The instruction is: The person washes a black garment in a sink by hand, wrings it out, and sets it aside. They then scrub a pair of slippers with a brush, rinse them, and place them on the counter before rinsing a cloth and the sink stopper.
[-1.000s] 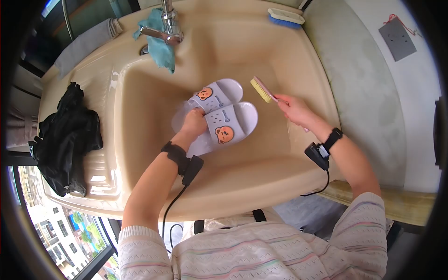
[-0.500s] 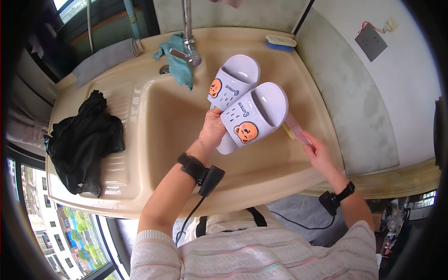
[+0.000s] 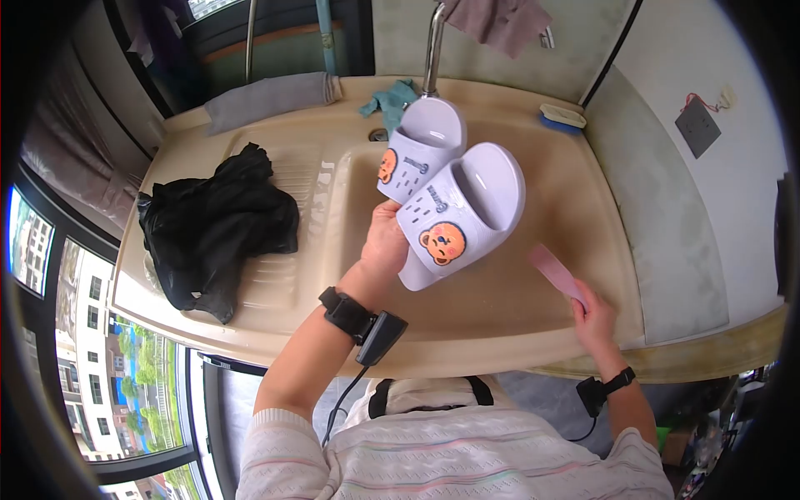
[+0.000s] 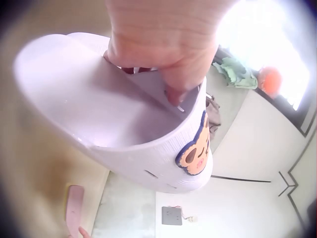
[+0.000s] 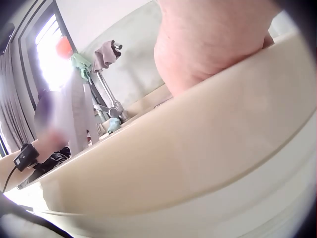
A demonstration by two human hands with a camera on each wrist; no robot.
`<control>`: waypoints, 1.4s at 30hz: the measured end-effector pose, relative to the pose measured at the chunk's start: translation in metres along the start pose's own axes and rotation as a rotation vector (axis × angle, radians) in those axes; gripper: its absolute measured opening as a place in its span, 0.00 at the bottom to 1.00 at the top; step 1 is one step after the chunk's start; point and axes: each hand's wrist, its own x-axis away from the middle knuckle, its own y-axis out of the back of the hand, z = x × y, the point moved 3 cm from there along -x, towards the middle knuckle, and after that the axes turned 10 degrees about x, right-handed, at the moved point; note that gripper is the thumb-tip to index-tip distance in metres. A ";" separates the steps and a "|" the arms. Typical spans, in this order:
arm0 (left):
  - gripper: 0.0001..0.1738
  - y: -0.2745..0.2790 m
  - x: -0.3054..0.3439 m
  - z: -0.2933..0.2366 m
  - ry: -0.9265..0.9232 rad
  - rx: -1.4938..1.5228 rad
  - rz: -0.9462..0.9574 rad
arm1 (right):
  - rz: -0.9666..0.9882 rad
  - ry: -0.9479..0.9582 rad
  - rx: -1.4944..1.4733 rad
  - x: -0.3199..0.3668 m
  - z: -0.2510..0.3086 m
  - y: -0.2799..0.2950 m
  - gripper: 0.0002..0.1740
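Observation:
My left hand (image 3: 386, 240) grips a pair of pale lilac slippers together and holds them up over the sink. The nearer slipper (image 3: 433, 218) overlaps the farther slipper (image 3: 408, 162); both straps bear an orange bear face. In the left wrist view, the thumb reaches inside the strap of one slipper (image 4: 59, 94), and the other fingers are partly hidden. Low at the sink's right front, my right hand (image 3: 597, 319) holds a pink scrub brush (image 3: 557, 273) by its handle, with the brush's back upward and its bristles out of sight. The right wrist view hides the brush behind the sink wall.
The beige sink (image 3: 358, 275) has a ribbed drainboard on the left with a crumpled black plastic-like item (image 3: 221, 237). Along the back are a rolled grey towel (image 3: 271, 100), a teal cloth (image 3: 390, 104), the faucet (image 3: 433, 50) and a white-and-blue brush (image 3: 562, 118).
The left hand has raised the slippers from the sink basin. The right hand has lowered the brush toward the sink's front right, turning its bristles out of sight. The head view has tilted upward.

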 end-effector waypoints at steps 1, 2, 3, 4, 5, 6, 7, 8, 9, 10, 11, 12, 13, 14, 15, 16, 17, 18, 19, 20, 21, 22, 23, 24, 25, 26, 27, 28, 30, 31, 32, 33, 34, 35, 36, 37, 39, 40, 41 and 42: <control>0.11 -0.001 0.001 -0.012 -0.053 0.026 -0.012 | 0.033 -0.024 0.000 -0.001 -0.003 -0.004 0.20; 0.13 -0.001 -0.001 -0.023 -0.078 0.029 -0.028 | 0.030 -0.013 -0.010 -0.003 -0.006 -0.006 0.20; 0.13 0.000 -0.006 -0.030 -0.092 0.018 -0.032 | 0.009 0.004 -0.024 -0.005 -0.010 -0.012 0.19; 0.14 0.002 -0.010 -0.042 -0.146 0.039 -0.054 | -0.010 0.016 -0.031 -0.005 -0.010 -0.012 0.19; 0.16 0.005 -0.016 -0.052 -0.202 0.060 -0.074 | -0.014 0.022 -0.035 -0.005 -0.011 -0.013 0.19; 0.17 0.009 -0.026 -0.061 -0.261 0.047 -0.054 | 0.008 0.016 -0.008 -0.005 -0.011 -0.013 0.19; 0.17 0.013 -0.036 -0.069 -0.269 0.046 -0.052 | 0.027 0.011 0.018 -0.006 -0.012 -0.013 0.19; 0.17 0.017 -0.046 -0.077 -0.283 0.019 -0.123 | 0.019 0.016 0.016 -0.006 -0.012 -0.013 0.19; 0.16 0.021 -0.056 -0.085 -0.295 -0.007 -0.193 | 0.046 0.003 0.025 -0.005 -0.013 -0.014 0.18; 0.16 0.021 -0.063 -0.093 -0.240 0.018 -0.275 | 0.072 -0.010 0.036 -0.005 -0.015 -0.015 0.18; 0.16 0.035 -0.083 -0.099 -0.246 0.020 -0.271 | 0.064 -0.007 0.037 -0.005 -0.015 -0.014 0.18; 0.17 0.062 -0.112 -0.102 -0.294 0.020 -0.296 | 0.064 -0.007 0.031 -0.005 -0.015 -0.014 0.18; 0.18 0.079 -0.133 -0.109 -0.340 0.020 -0.323 | 0.066 -0.008 0.026 -0.006 -0.015 -0.016 0.18; 0.18 0.081 -0.143 -0.119 -0.343 0.021 -0.320 | 0.062 -0.007 0.027 -0.006 -0.014 -0.016 0.18; 0.18 0.084 -0.152 -0.128 -0.362 -0.050 -0.412 | 0.058 -0.002 0.030 -0.006 -0.014 -0.015 0.18; 0.18 0.088 -0.160 -0.137 -0.380 -0.119 -0.505 | 0.055 0.002 0.034 -0.007 -0.013 -0.015 0.18; 0.18 0.093 -0.172 -0.144 -0.382 -0.117 -0.504 | 0.052 0.004 0.035 -0.006 -0.015 -0.016 0.18; 0.18 0.099 -0.182 -0.154 -0.425 -0.256 -0.594 | 0.063 -0.002 0.030 -0.005 -0.018 -0.018 0.18; 0.18 0.104 -0.190 -0.161 -0.468 -0.395 -0.684 | 0.073 -0.006 0.024 -0.006 -0.019 -0.020 0.19; 0.18 0.089 -0.183 -0.168 -0.467 -0.435 -0.762 | 0.067 -0.002 0.026 -0.005 -0.019 -0.023 0.19; 0.18 0.091 -0.188 -0.172 -0.471 -0.430 -0.763 | 0.055 -0.005 0.001 -0.005 -0.019 -0.023 0.19; 0.20 0.098 -0.194 -0.178 -0.413 -0.609 -0.831 | 0.043 -0.006 -0.024 -0.007 -0.018 -0.022 0.19; 0.22 0.106 -0.198 -0.183 -0.349 -0.789 -0.898 | 0.043 -0.001 -0.022 -0.010 -0.015 -0.020 0.19; 0.22 0.114 -0.204 -0.184 -0.350 -0.786 -0.901 | 0.073 -0.011 -0.016 -0.012 -0.011 -0.016 0.19; 0.23 0.126 -0.212 -0.184 -0.345 -0.919 -0.871 | 0.105 -0.019 -0.008 -0.014 -0.009 -0.016 0.18; 0.25 0.136 -0.217 -0.181 -0.333 -1.052 -0.839 | 0.111 -0.017 -0.005 -0.015 -0.010 -0.018 0.18; 0.25 0.147 -0.222 -0.179 -0.325 -1.050 -0.843 | 0.093 -0.009 -0.005 -0.015 -0.011 -0.018 0.18; 0.27 0.152 -0.223 -0.179 -0.331 -1.179 -0.841 | 0.079 -0.001 -0.005 -0.014 -0.011 -0.018 0.18; 0.28 0.161 -0.224 -0.177 -0.323 -1.312 -0.837 | 0.077 -0.001 -0.003 -0.015 -0.007 -0.017 0.18; 0.29 0.155 -0.220 -0.180 -0.329 -1.328 -0.813 | 0.062 -0.003 -0.003 -0.014 -0.005 -0.015 0.18; 0.29 0.148 -0.217 -0.180 -0.333 -1.342 -0.787 | 0.072 -0.009 0.002 -0.013 -0.005 -0.014 0.18; 0.30 0.147 -0.215 -0.181 -0.280 -1.266 -0.764 | 0.137 -0.057 0.013 -0.012 -0.008 -0.017 0.18; 0.31 0.146 -0.212 -0.183 -0.240 -1.232 -0.743 | 0.198 -0.101 0.024 -0.013 -0.011 -0.017 0.19; 0.32 0.140 -0.205 -0.184 -0.203 -1.198 -0.722 | 0.203 -0.106 0.029 -0.015 -0.012 -0.014 0.19; 0.32 0.132 -0.197 -0.184 -0.200 -1.197 -0.719 | 0.298 -0.089 -0.021 -0.018 -0.011 -0.015 0.19; 0.32 0.120 -0.183 -0.184 -0.292 -1.185 -0.722 | 0.390 -0.070 -0.073 -0.023 -0.009 -0.016 0.19; 0.33 0.101 -0.156 -0.182 -0.384 -1.176 -0.723 | 0.573 -0.100 -0.031 -0.033 -0.010 -0.022 0.20; 0.32 0.092 -0.145 -0.178 -0.380 -1.082 -0.606 | 0.758 -0.128 0.012 -0.037 -0.010 -0.029 0.20; 0.31 0.087 -0.132 -0.171 -0.373 -0.987 -0.496 | 0.763 -0.124 0.010 -0.046 -0.008 -0.031 0.20; 0.30 0.084 -0.120 -0.163 -0.291 -0.973 -0.399 | 0.788 -0.015 0.034 -0.058 -0.002 -0.034 0.20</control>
